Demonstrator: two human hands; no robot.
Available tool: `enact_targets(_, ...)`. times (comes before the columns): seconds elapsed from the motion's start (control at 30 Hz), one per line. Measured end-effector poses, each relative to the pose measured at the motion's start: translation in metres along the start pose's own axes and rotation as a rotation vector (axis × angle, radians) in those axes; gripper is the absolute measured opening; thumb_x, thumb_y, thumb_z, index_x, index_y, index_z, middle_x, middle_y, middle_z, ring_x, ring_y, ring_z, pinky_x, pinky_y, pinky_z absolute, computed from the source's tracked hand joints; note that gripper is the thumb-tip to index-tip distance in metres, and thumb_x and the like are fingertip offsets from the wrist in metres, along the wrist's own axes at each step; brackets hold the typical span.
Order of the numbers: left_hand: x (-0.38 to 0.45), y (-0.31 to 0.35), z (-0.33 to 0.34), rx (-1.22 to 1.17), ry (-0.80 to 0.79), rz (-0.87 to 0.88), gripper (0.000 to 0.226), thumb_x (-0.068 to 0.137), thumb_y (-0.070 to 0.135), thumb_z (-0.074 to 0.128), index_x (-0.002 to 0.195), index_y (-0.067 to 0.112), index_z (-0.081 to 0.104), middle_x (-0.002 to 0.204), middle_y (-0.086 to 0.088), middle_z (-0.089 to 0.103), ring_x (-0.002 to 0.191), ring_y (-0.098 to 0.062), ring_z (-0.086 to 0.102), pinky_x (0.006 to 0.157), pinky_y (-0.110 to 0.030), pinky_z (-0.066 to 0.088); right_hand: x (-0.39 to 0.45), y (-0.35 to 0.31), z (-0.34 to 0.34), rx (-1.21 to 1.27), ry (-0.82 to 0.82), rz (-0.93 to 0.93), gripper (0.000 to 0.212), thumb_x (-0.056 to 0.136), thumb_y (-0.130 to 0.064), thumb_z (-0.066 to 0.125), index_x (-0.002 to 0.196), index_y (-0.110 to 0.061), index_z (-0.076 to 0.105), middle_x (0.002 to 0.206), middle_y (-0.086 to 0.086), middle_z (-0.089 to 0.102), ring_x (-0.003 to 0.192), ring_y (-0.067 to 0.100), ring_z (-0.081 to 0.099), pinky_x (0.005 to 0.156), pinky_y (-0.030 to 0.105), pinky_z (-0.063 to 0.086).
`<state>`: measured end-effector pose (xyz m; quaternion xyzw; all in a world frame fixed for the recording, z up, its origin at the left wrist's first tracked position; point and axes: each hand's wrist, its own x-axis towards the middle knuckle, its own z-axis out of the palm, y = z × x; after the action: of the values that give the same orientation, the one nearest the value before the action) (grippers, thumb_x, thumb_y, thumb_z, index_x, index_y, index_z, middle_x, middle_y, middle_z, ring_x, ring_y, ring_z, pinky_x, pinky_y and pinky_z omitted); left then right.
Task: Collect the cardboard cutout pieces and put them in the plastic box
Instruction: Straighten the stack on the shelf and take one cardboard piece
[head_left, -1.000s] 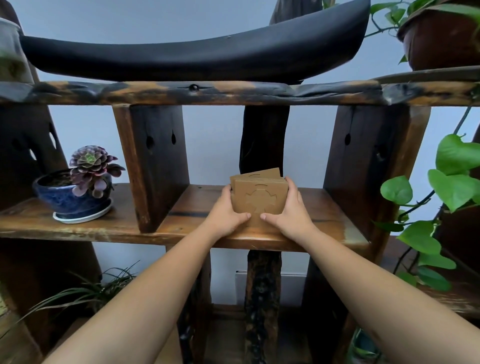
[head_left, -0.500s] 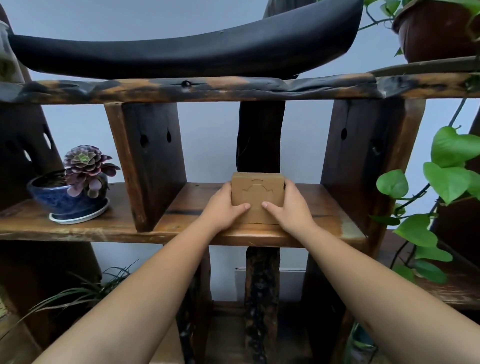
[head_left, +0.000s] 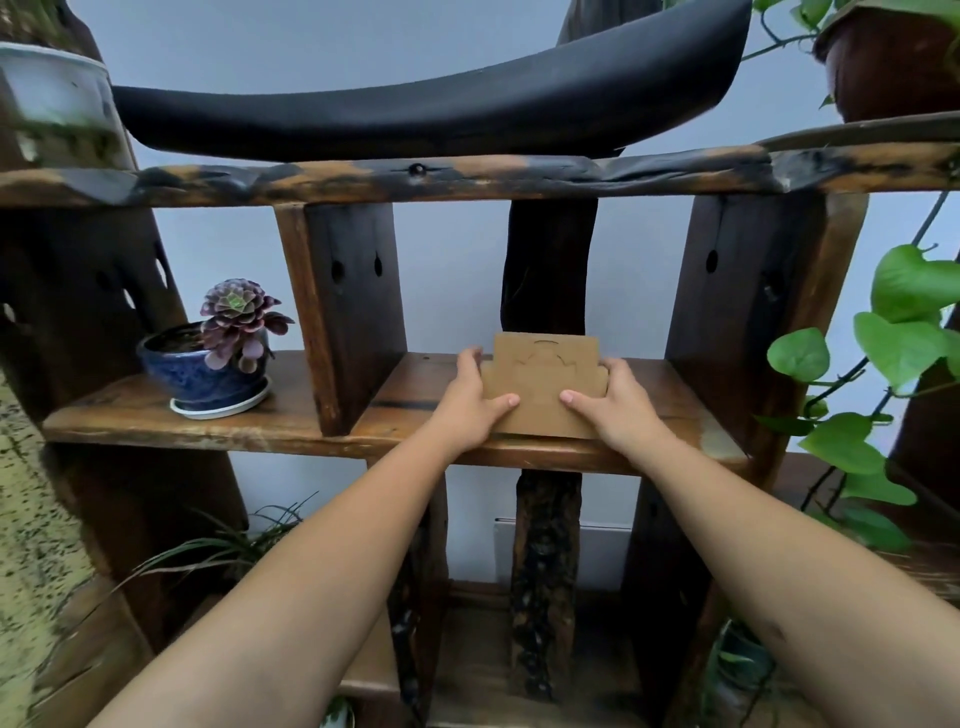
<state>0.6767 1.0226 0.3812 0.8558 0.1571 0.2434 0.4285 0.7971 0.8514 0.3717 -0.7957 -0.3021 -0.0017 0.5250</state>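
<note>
Gripping cardboard pieces (head_left: 543, 387) upright on shelf (head_left: 311, 434), L hand (head_left: 470, 400) & R hand (head_left: 613, 402) clamp sides, thumbs across front; probably several.

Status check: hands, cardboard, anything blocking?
Left hand and right hand clamp the cardboard stack, upright on the wooden shelf. Plastic box not in view. Nothing blocking.

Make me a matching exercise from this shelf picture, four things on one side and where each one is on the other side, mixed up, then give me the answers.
Things:
1. cardboard pieces
2. blue pot
3. black curved piece
4. left hand

Places:
A. on top of the upper wooden shelf
B. gripping the left edge of the cardboard
C. left compartment of the middle shelf, on a white saucer
D. standing on the middle shelf between both hands

Pairs: 1-D, 2-C, 3-A, 4-B
</note>
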Motion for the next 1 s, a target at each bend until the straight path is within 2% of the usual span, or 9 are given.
enact_targets(0.07,-0.013,0.004,-0.006,-0.052,0.02,-0.054,0.063,0.084,0.031,0.072,0.135,0.015,0.039,0.129,-0.002,0.055,0.114,-0.02,0.056,0.101,-0.038,0.045,-0.013,-0.007,-0.003,0.115,-0.018,0.018,0.046,0.081,-0.035,0.075,0.117,-0.021,0.051,0.117,-0.003,0.062,0.105,0.017,0.06,0.086,0.034,0.052)
enact_targets(0.13,-0.03,0.005,-0.013,-0.211,-0.05,-0.106,0.048,0.083,0.029,0.074,0.123,0.015,0.051,0.124,-0.004,0.063,0.107,-0.019,0.062,0.097,-0.042,0.05,-0.031,-0.014,-0.007,0.258,-0.107,0.027,0.037,0.083,-0.029,0.075,0.11,-0.021,0.051,0.116,0.002,0.063,0.105,0.019,0.063,0.083,0.035,0.055)
enact_targets(0.2,-0.052,0.006,-0.02,-0.403,-0.138,-0.135,0.049,0.082,0.025,0.075,0.124,0.013,0.052,0.122,-0.007,0.064,0.109,-0.023,0.063,0.098,-0.046,0.05,-0.052,-0.021,-0.012,0.338,-0.198,0.025,0.038,0.085,-0.025,0.073,0.114,-0.02,0.049,0.12,0.004,0.061,0.109,0.021,0.063,0.084,0.036,0.056)
enact_targets(0.37,-0.107,0.0,-0.023,-0.586,-0.215,-0.141,0.053,0.077,0.023,0.076,0.125,0.016,0.055,0.12,-0.006,0.068,0.109,-0.024,0.066,0.091,-0.046,0.054,-0.104,-0.03,-0.018,0.394,-0.274,0.058,0.043,0.089,-0.017,0.07,0.124,-0.007,0.048,0.124,0.011,0.063,0.111,0.026,0.064,0.094,0.048,0.054)
enact_targets(0.6,-0.157,-0.006,-0.011,-0.644,-0.184,-0.188,0.037,0.084,0.017,0.069,0.119,0.017,0.057,0.112,-0.003,0.072,0.101,-0.021,0.069,0.072,-0.036,0.056,-0.159,-0.019,-0.019,0.589,-0.3,0.198,0.039,0.085,-0.015,0.073,0.121,-0.01,0.059,0.116,0.007,0.072,0.107,0.024,0.068,0.09,0.042,0.056)
enact_targets(0.7,-0.173,-0.007,-0.003,-0.628,-0.168,-0.219,0.034,0.086,0.014,0.068,0.118,0.018,0.057,0.11,-0.001,0.073,0.099,-0.02,0.07,0.072,-0.037,0.057,-0.176,-0.009,-0.018,0.633,-0.34,0.29,0.03,0.087,-0.009,0.068,0.117,-0.01,0.063,0.108,0.003,0.076,0.101,0.019,0.071,0.082,0.035,0.058)
enact_targets(0.77,-0.181,-0.008,0.002,-0.628,-0.165,-0.231,0.035,0.085,0.015,0.07,0.117,0.019,0.058,0.109,0.0,0.073,0.099,-0.019,0.07,0.07,-0.035,0.058,-0.183,-0.004,-0.019,0.613,-0.309,0.306,0.028,0.088,-0.009,0.068,0.115,-0.011,0.064,0.107,0.003,0.076,0.099,0.019,0.072,0.083,0.037,0.057)
enact_targets(0.87,-0.194,-0.008,0.011,-0.66,-0.167,-0.249,0.047,0.078,0.021,0.076,0.119,0.025,0.055,0.114,0.002,0.069,0.103,-0.016,0.068,0.07,-0.029,0.057,-0.194,-0.001,-0.019,0.608,-0.274,0.316,0.026,0.088,-0.01,0.067,0.114,-0.012,0.065,0.105,0.001,0.076,0.101,0.02,0.071,0.087,0.04,0.056)
enact_targets(1.0,-0.209,-0.014,0.021,-0.597,-0.122,-0.244,0.055,0.071,0.025,0.078,0.12,0.029,0.054,0.118,0.003,0.066,0.107,-0.016,0.065,0.074,-0.031,0.058,-0.206,0.006,-0.014,0.58,-0.254,0.323,0.026,0.087,-0.01,0.069,0.112,-0.013,0.065,0.104,0.001,0.076,0.1,0.02,0.071,0.078,0.035,0.057)
